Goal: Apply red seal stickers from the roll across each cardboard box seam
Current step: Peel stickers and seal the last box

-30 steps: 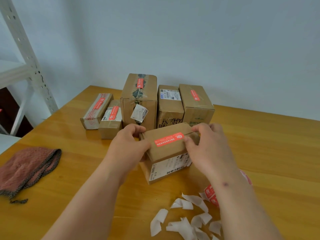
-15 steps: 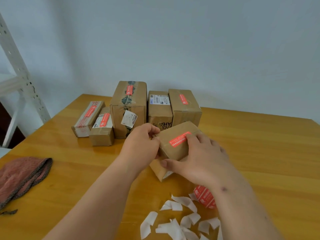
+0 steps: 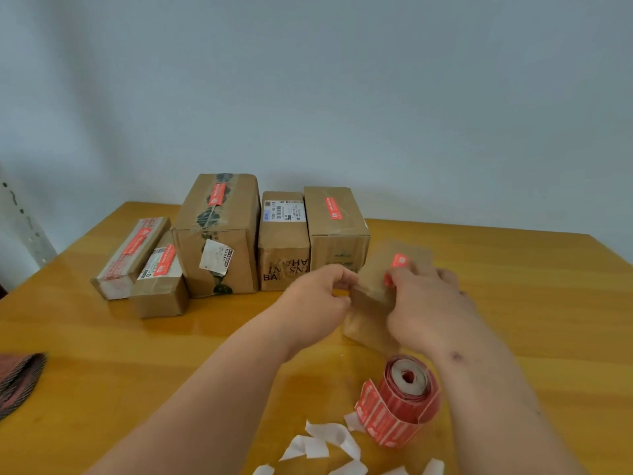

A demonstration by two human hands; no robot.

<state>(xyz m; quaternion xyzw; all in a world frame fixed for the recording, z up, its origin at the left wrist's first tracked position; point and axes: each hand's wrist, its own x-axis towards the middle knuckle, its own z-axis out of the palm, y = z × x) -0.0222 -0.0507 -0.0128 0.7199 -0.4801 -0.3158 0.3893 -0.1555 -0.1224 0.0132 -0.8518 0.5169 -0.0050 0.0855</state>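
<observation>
A small brown cardboard box (image 3: 373,296) with a red seal sticker (image 3: 398,261) on top is blurred by motion, just right of the row of boxes. My left hand (image 3: 318,296) grips its left end and my right hand (image 3: 424,303) covers its right side and part of the sticker. The roll of red seal stickers (image 3: 402,399) lies on the table (image 3: 102,354) in front of that box, its loose end hanging to the left. Behind stand several sealed boxes: a flat box (image 3: 132,255), a short box (image 3: 159,282), a tall box (image 3: 219,234), a labelled box (image 3: 284,241) and a right-hand box (image 3: 335,228).
Several white backing scraps (image 3: 329,443) lie near the table's front edge beside the roll. A reddish knitted cloth (image 3: 19,378) lies at the left edge. A white metal shelf post (image 3: 24,228) stands left of the table. A pale wall runs behind.
Both hands have carried the small box away from me and to the right, toward the end of the row. The sticker roll, earlier hidden under my right forearm, is now fully exposed.
</observation>
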